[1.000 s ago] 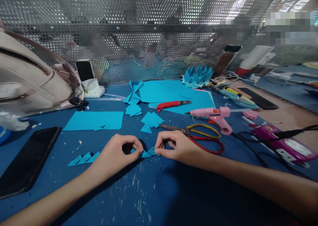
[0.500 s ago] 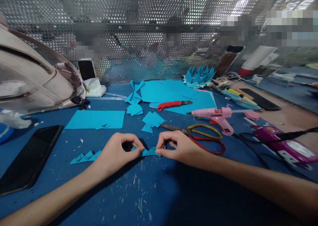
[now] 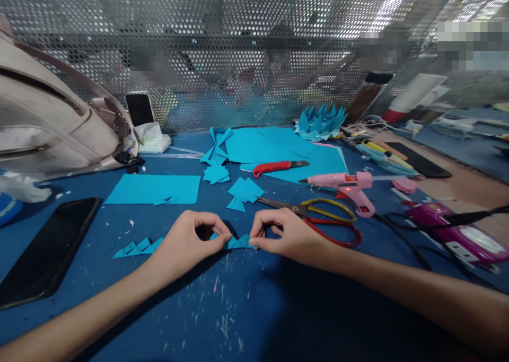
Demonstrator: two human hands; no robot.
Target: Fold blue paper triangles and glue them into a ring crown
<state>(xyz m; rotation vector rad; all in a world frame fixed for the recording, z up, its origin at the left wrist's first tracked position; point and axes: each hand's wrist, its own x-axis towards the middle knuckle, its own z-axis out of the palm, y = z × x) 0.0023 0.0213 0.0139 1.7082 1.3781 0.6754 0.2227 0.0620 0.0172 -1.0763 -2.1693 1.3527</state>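
Both hands pinch one small folded blue paper piece point(image 3: 238, 241) low over the counter point(image 3: 222, 309): the left hand point(image 3: 186, 243) clamps its left end, the right hand point(image 3: 284, 235) its right tip. The step looks like creasing or joining folds, though detail is small. Next calls for firm, aligned pressing.

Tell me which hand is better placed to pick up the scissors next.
Right. The right hand pinches the folded paper piece directly beside the scissors, nearly touching their handles. The left hand sits on the far side of the piece.
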